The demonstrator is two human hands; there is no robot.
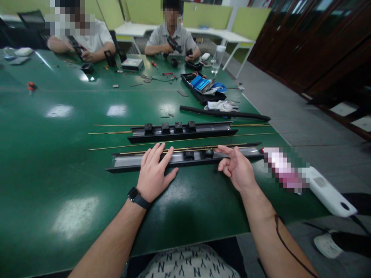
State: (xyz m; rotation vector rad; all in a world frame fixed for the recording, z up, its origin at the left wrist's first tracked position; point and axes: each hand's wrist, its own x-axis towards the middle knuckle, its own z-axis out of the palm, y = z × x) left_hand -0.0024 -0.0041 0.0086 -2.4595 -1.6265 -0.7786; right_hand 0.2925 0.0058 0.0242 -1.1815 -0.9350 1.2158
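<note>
A long black channel (133,161) with a pale grey inner strip lies in front of me. Two small black blocks sit in it, a left one (189,155) and a right one (208,153). Thin brass-coloured rods (194,149) run lengthwise over the channel and blocks. My left hand (155,172) rests with spread fingers across the channel's left half, touching the rods. At the right, my right hand (238,168) has its index finger stretched to the rods and its thumb apart, the other fingers bent; it grips nothing that I can see.
Behind lies a second channel (182,135) with several black blocks and rods. Farther back are a black strip (226,113), white gloves (222,105) and a black tray (199,94). A white power strip (330,193) is at right. Two people sit across the green table (87,208).
</note>
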